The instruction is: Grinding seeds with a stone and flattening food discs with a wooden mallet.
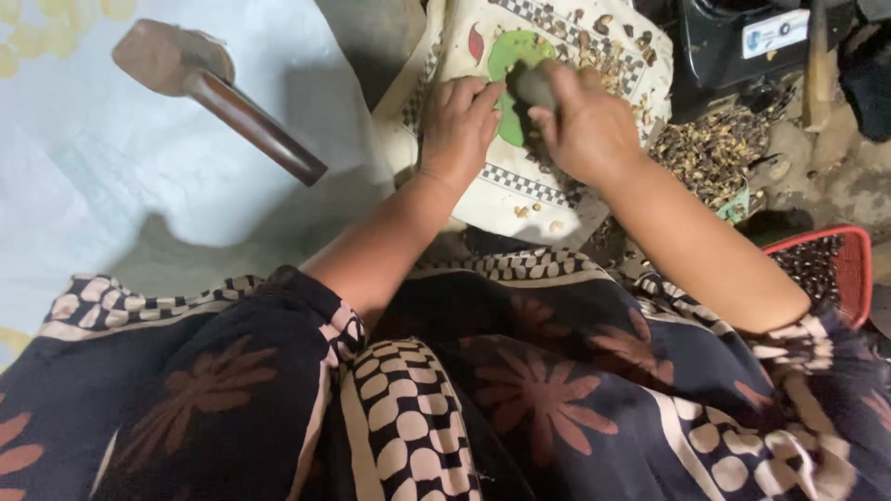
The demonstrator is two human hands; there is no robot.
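Lying idle at far left, a mallet (200, 79) rests on the pale sheet (83, 176), well apart from the work. Left hand (457, 125) presses flat, fingers loose and grasping nothing, on the cloth (520, 199), just beside a green patch (515, 56). Right hand (585, 125) is clenched on a dark tool (536, 85), possibly a stone. Risk: left fingertips sit close to the tool and could be struck; shells (710, 148) may scatter toward the red basket (858, 269).

one wooden mallet (218, 93), one patterned cloth (501, 186), one red basket (849, 269), two hands.
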